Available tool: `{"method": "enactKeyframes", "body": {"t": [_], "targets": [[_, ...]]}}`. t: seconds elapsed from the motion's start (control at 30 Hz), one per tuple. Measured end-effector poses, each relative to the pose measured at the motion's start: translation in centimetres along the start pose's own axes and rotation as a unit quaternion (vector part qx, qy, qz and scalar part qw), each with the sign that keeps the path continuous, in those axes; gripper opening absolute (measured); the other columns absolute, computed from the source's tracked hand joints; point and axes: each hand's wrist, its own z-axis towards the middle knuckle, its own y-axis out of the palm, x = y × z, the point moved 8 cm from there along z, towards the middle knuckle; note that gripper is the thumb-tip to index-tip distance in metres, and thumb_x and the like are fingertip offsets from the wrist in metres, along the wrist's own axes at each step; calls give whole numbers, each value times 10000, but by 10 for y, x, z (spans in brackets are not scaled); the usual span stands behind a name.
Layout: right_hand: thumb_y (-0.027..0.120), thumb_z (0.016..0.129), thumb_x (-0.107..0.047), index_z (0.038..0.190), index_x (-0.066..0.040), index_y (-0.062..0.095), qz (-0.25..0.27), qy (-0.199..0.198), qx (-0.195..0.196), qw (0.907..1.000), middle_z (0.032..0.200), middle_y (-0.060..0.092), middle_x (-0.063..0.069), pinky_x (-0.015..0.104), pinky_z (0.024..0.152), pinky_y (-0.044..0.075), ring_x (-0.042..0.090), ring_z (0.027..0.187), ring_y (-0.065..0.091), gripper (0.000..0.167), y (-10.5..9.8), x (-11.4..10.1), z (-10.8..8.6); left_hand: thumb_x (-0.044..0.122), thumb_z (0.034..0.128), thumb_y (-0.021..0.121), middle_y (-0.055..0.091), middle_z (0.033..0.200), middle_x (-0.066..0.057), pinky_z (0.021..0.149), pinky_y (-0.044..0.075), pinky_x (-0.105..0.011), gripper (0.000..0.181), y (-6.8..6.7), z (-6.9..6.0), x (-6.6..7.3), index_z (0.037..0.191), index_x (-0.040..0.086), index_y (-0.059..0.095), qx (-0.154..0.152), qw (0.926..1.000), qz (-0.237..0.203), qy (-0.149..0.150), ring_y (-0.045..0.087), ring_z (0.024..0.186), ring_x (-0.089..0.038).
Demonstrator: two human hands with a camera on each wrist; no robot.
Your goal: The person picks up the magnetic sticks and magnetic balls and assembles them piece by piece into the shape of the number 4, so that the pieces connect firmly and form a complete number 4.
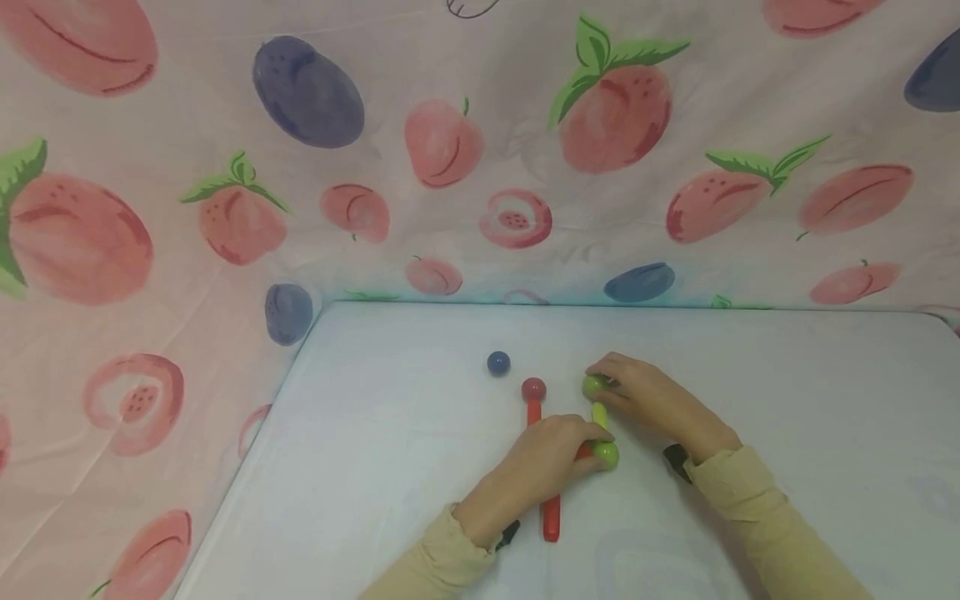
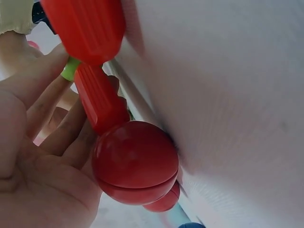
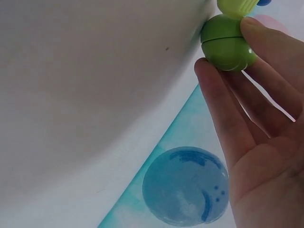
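My left hand [image 1: 551,458] pinches the lower green ball [image 1: 606,455], where a short red rod [image 1: 584,451] meets it. My right hand [image 1: 645,396] holds the upper green ball [image 1: 593,386] between thumb and fingers, as the right wrist view also shows with the green ball [image 3: 227,45]. A yellow-green rod [image 1: 600,413] runs between the two green balls. Left of it, a red ball [image 1: 533,389] tops a red rod [image 1: 534,412], and another red rod [image 1: 551,518] points toward me. The left wrist view shows a large red ball [image 2: 135,161], which my left hand covers in the head view.
A loose dark blue ball [image 1: 498,362] lies on the white tabletop [image 1: 360,433], beyond the red parts. Fruit-printed cloth [image 1: 517,150] hangs behind the table and along its left side.
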Motion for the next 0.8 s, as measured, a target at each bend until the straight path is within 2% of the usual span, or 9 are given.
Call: {"method": "enactKeyframes", "body": {"t": [0.4,0.8], "targets": [[677,930,-114,1172,36,670,-25,33,-206,9998,1061,694,109,481,919,532,280,994,670,285,1,-1,1,287,884,757,690,916,153,784,447,-87,260,-1,-1,1,1138,233,740,47,9999,33,-124,526,774,19],[666,948,-166,1178,28,670,-53,104,-186,9998,1058,694,104,473,912,538,262,976,673,300,1,-1,0,297,878,762,691,920,157,788,448,-85,268,-2,-1,0,1139,239,740,64,9999,10,-142,532,782,20]]}}
